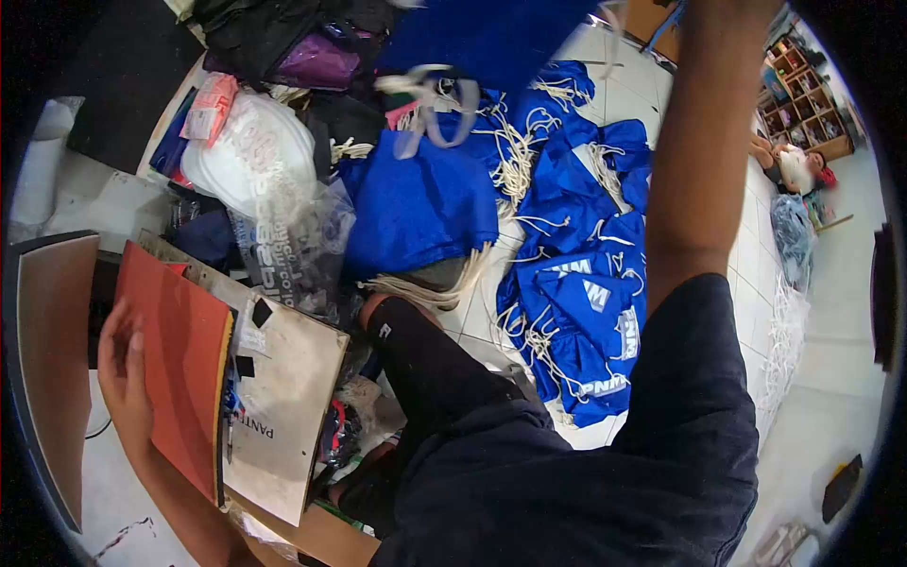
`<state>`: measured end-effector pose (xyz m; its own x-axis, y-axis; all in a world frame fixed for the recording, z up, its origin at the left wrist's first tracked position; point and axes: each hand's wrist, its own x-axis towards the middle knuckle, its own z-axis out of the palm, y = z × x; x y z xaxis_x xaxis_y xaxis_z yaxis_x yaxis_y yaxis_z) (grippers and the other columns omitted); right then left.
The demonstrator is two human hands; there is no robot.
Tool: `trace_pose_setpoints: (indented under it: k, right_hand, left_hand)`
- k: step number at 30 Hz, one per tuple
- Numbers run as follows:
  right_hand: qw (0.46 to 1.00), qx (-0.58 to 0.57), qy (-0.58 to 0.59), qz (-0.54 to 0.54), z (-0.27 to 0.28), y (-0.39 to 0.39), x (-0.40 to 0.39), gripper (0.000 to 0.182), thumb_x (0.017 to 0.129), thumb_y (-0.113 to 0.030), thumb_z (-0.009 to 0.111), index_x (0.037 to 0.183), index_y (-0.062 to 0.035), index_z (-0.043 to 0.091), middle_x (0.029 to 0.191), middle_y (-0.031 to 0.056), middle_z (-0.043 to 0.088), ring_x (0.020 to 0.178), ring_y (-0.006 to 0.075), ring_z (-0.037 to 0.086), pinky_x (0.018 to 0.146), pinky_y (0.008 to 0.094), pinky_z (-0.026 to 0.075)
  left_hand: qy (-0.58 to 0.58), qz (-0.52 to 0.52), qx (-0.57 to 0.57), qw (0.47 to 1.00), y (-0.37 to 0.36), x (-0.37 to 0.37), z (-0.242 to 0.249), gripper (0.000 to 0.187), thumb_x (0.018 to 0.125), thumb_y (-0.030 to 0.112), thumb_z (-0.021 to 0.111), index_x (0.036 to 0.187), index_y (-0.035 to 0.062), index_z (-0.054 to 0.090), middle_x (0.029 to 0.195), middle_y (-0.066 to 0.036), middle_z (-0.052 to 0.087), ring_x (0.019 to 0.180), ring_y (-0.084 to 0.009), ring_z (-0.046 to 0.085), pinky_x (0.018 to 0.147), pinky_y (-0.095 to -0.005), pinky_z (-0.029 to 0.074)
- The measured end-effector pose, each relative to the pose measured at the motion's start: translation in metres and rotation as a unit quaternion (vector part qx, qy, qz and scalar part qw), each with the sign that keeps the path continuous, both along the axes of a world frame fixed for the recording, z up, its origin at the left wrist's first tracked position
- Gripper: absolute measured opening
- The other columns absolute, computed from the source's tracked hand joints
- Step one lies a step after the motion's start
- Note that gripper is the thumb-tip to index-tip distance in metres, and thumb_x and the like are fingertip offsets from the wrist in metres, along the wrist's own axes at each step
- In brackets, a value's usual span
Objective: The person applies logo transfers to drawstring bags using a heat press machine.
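My left hand (125, 364) is at the left edge of an orange-red board (175, 369), fingers curled at the edge and thumb over its face. Beneath the board is a worn off-white panel (283, 406) with black lettering. My right forearm (704, 142) reaches up past the top edge, and the hand itself is out of view. Near the top, a blue cloth (491, 38) hangs with a blurred whitish strap (453, 113) below it; what holds it is hidden. Under these lies a blue drawstring bag (425, 203) with cream cords.
Several blue drawstring bags (586, 293) with white lettering spread over the white tiles. Clear plastic packaging (298, 246), a white round bundle (250, 156) and dark cloth (283, 42) pile up at left. A person (798, 170) sits by a wooden cubby shelf (803, 99) far right.
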<state>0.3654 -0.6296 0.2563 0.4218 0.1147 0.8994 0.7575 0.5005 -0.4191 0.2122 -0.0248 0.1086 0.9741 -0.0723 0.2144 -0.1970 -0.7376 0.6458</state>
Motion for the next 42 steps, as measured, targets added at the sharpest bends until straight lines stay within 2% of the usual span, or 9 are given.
trace_pose_setpoints:
  k: [3, 7, 11, 17, 22, 25, 33, 38, 42]
  right_hand:
    - [0.934, 0.258, 0.106, -0.225, -0.007, -0.019, -0.07, 0.022, 0.101, -0.019, 0.047, 0.104, -0.0042, 0.063, 0.088, 0.0057, 0.065, 0.075, 0.0158, 0.064, 0.059, 0.0245, 0.054]
    - [0.91, 0.125, 0.108, -0.379, -0.066, -0.16, -0.135, 0.022, 0.098, -0.016, 0.051, 0.118, -0.0071, 0.054, 0.09, 0.0059, 0.062, 0.079, 0.019, 0.061, 0.067, 0.0364, 0.052]
    - [0.631, -0.062, 0.106, -0.766, -0.174, -0.227, -0.194, 0.027, 0.098, -0.014, 0.048, 0.119, 0.0006, 0.056, 0.11, 0.0148, 0.063, 0.097, 0.0263, 0.064, 0.082, 0.038, 0.054]
    - [0.478, 0.204, 0.326, -0.79, -0.401, -0.266, -0.308, 0.033, 0.092, -0.009, 0.056, 0.122, 0.0035, 0.056, 0.111, 0.0168, 0.062, 0.084, 0.021, 0.063, 0.073, 0.0309, 0.054]
    - [0.12, -0.115, 0.652, -0.739, -0.598, -0.218, -0.5, 0.03, 0.08, -0.01, 0.056, 0.106, -0.0011, 0.066, 0.103, 0.0193, 0.07, 0.095, 0.0366, 0.066, 0.084, 0.0453, 0.052]
    - [0.197, -0.414, 0.669, -0.585, -0.627, -0.147, -0.495, 0.034, 0.087, -0.027, 0.062, 0.11, -0.0025, 0.067, 0.104, 0.0199, 0.07, 0.097, 0.0386, 0.066, 0.083, 0.0423, 0.052]
    - [0.674, -0.346, 0.434, -0.487, -0.529, 0.042, -0.216, 0.024, 0.089, -0.021, 0.065, 0.106, -0.004, 0.063, 0.101, 0.017, 0.067, 0.091, 0.0342, 0.065, 0.079, 0.0407, 0.051]
    - [0.681, -0.401, 0.315, -0.526, -0.52, 0.05, -0.08, 0.055, 0.086, -0.041, 0.069, 0.121, -0.0002, 0.058, 0.114, 0.0247, 0.063, 0.103, 0.0409, 0.061, 0.09, 0.0443, 0.049]
    - [0.566, -0.296, 0.71, -0.295, -0.544, 0.05, -0.045, 0.097, 0.078, -0.068, 0.064, 0.132, 0.0114, 0.049, 0.13, 0.0285, 0.056, 0.118, 0.0389, 0.058, 0.099, 0.0411, 0.045]
  left_hand:
    - [0.031, -0.008, -0.016, 0.999, -0.021, -0.037, -0.005, 0.038, 0.099, 0.01, 0.05, 0.135, -0.0025, 0.05, 0.134, -0.015, 0.055, 0.122, -0.0236, 0.053, 0.105, -0.0351, 0.039]
    - [0.069, -0.003, -0.132, 0.989, -0.052, -0.068, -0.042, 0.037, 0.096, 0.007, 0.053, 0.131, -0.0034, 0.052, 0.127, -0.015, 0.059, 0.113, -0.0221, 0.059, 0.101, -0.0356, 0.042]
    - [0.097, -0.008, -0.225, 0.969, -0.083, -0.089, -0.078, 0.033, 0.094, 0.006, 0.054, 0.125, -0.0038, 0.055, 0.122, -0.014, 0.062, 0.107, -0.0204, 0.06, 0.098, -0.0353, 0.044]
    - [0.132, 0.048, -0.319, 0.937, -0.134, -0.117, -0.121, 0.027, 0.094, 0.006, 0.058, 0.119, -0.0025, 0.058, 0.108, -0.011, 0.065, 0.096, -0.0176, 0.061, 0.091, -0.0309, 0.047]
    - [0.192, 0.028, -0.305, 0.932, -0.173, -0.168, -0.189, 0.024, 0.095, 0.009, 0.058, 0.117, -0.0003, 0.061, 0.101, -0.007, 0.066, 0.09, -0.0122, 0.06, 0.082, -0.0263, 0.048]
    - [0.245, 0.042, -0.299, 0.921, -0.18, -0.201, -0.232, 0.023, 0.095, 0.011, 0.06, 0.115, 0.0001, 0.062, 0.097, -0.005, 0.066, 0.086, -0.0101, 0.06, 0.077, -0.025, 0.049]
    - [0.332, 0.076, -0.243, 0.908, -0.157, -0.218, -0.279, 0.024, 0.095, 0.014, 0.062, 0.114, 0.0007, 0.064, 0.097, -0.004, 0.066, 0.082, -0.0085, 0.059, 0.075, -0.0234, 0.047]
    - [0.287, 0.093, -0.315, 0.9, -0.175, -0.186, -0.254, 0.024, 0.095, 0.013, 0.061, 0.115, -0.0005, 0.062, 0.097, -0.005, 0.066, 0.085, -0.0104, 0.06, 0.077, -0.0243, 0.048]
    - [0.284, 0.093, -0.39, 0.871, -0.202, -0.17, -0.254, 0.024, 0.095, 0.011, 0.061, 0.116, -0.002, 0.061, 0.098, -0.006, 0.066, 0.087, -0.0119, 0.061, 0.08, -0.0258, 0.05]
